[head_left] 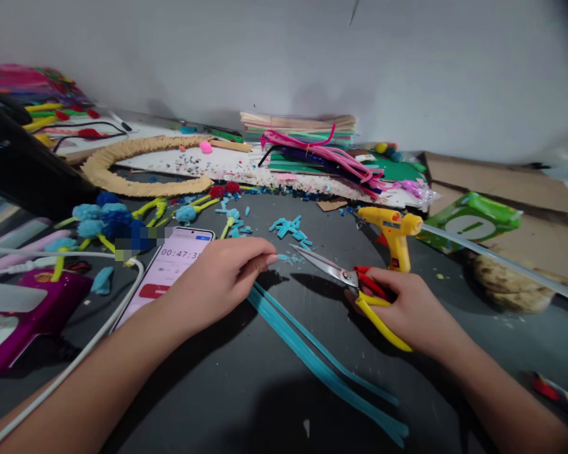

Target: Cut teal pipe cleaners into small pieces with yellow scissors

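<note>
My left hand (227, 268) is closed in a pinch, and the tip of a light-blue pipe cleaner (281, 257) sticks out past its fingertips. Long blue pipe cleaners (307, 353) run from beneath that hand down to the right across the dark table. Wrapped round the red and yellow handles of a pair of scissors is my right hand (407, 302). The scissors (331, 270) point left, their blade tips close to the pinched end. Behind the blades lies a loose pile of short blue cut pieces (291, 228), with tiny scraps nearer the fingers.
A phone showing a timer (182, 243) lies left of my left hand. Beyond my right hand stands a yellow glue gun (392, 230), near a green packet (473, 221). Blue pompom flowers (99, 217), a purple power strip (33, 315) and a white cable (118, 315) crowd the left side.
</note>
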A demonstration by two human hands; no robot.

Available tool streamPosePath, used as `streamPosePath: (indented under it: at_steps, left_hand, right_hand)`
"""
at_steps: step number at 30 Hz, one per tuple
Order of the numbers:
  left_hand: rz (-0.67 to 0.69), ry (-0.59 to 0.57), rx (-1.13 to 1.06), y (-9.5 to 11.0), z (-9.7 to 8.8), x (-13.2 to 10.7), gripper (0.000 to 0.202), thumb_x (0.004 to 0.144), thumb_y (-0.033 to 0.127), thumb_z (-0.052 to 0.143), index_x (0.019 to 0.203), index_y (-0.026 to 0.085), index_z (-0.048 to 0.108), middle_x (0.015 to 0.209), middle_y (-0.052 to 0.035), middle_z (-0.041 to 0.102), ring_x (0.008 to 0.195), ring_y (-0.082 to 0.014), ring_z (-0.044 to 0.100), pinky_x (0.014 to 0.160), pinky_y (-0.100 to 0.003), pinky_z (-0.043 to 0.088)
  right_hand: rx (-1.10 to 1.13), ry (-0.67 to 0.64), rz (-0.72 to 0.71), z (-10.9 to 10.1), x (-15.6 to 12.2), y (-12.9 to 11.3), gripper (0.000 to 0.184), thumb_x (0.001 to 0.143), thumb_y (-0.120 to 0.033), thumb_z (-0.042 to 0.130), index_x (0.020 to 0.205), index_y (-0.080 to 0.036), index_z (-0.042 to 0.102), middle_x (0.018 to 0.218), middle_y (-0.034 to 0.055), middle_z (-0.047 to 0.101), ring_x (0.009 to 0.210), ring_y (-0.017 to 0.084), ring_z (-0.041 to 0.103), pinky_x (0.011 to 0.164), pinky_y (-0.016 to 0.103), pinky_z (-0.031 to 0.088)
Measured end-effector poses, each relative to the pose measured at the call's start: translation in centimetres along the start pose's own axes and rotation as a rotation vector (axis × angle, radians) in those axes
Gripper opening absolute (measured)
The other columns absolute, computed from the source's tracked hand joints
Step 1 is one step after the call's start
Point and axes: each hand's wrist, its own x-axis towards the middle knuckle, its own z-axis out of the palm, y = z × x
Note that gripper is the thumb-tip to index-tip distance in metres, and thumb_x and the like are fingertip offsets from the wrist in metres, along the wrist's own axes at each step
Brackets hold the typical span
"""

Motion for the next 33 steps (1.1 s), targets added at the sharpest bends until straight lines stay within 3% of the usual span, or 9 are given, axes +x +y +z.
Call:
streamPosePath:
  at_steps: [7,13,20,22,25,27,33]
  left_hand:
    - [0.021,0.076,0.127,-1.7,-0.4,0.6,0.029,0.097,0.029,0.041,0.097,0.019,0.068,0.093,-0.0057,0.066,0.083,-0.0158,0.059,0.074,-0.025,0.044]
    - [-0.056,0.057,0.316,-3.4,-0.6,1.0,0.033,0.096,0.033,0.041,0.094,0.02,0.071,0.097,-0.008,0.064,0.091,-0.0206,0.059,0.077,-0.03,0.045]
    - [-0.13,0.059,0.375,-5.2,-1.5,1.0,0.033,0.092,0.031,0.044,0.107,0.019,0.071,0.103,-0.0099,0.063,0.095,-0.0228,0.06,0.081,-0.033,0.045]
    - [-0.122,0.094,0.32,-4.8,-1.8,1.0,0.033,0.091,0.033,0.046,0.106,0.017,0.071,0.1,-0.0095,0.063,0.09,-0.0212,0.06,0.08,-0.032,0.045]
    - [-0.1,0.171,0.202,-3.2,-2.2,0.9,0.037,0.092,0.043,0.046,0.087,0.016,0.071,0.089,-0.0066,0.064,0.081,-0.0183,0.059,0.077,-0.03,0.045]
    - [-0.073,0.164,0.154,-1.7,-2.2,1.0,0.042,0.092,0.047,0.044,0.078,0.016,0.069,0.083,-0.0055,0.065,0.078,-0.0174,0.058,0.076,-0.03,0.044]
    - [0.035,-0.012,0.108,1.4,-0.2,2.9,0.026,0.087,0.032,0.051,0.099,0.018,0.07,0.094,-0.0067,0.068,0.084,-0.0188,0.061,0.074,-0.028,0.045]
  right_hand:
    - [0.034,0.026,0.017,0.2,0.1,0.2,0.013,0.073,-0.02,0.058,0.066,-0.019,0.047,0.061,-0.0035,0.042,0.059,0.012,0.035,0.05,0.024,0.027]
    - [0.055,0.066,-0.021,0.0,0.2,-0.3,0.03,0.077,-0.032,0.06,0.062,-0.02,0.037,0.058,-0.0043,0.035,0.058,0.011,0.032,0.05,0.023,0.026]
    - [0.05,0.159,-0.053,0.2,0.4,0.2,0.026,0.076,-0.037,0.059,0.063,-0.019,0.045,0.06,-0.0034,0.041,0.057,0.011,0.034,0.051,0.024,0.025]
    - [0.022,0.202,-0.049,0.3,0.4,0.3,0.027,0.077,-0.04,0.059,0.063,-0.019,0.046,0.059,-0.003,0.042,0.059,0.012,0.035,0.052,0.025,0.026]
    - [-0.003,0.244,-0.059,0.1,0.5,0.2,0.031,0.078,-0.045,0.058,0.063,-0.019,0.047,0.059,-0.0029,0.042,0.059,0.012,0.036,0.053,0.025,0.026]
    - [-0.019,0.258,-0.056,-0.5,0.6,-0.1,0.032,0.077,-0.047,0.058,0.063,-0.019,0.048,0.06,-0.0023,0.044,0.06,0.013,0.038,0.054,0.025,0.027]
    - [-0.092,0.226,0.015,-2.4,1.6,-1.2,0.045,0.067,-0.061,0.067,0.059,-0.02,0.049,0.057,-0.0011,0.046,0.057,0.013,0.038,0.052,0.027,0.025]
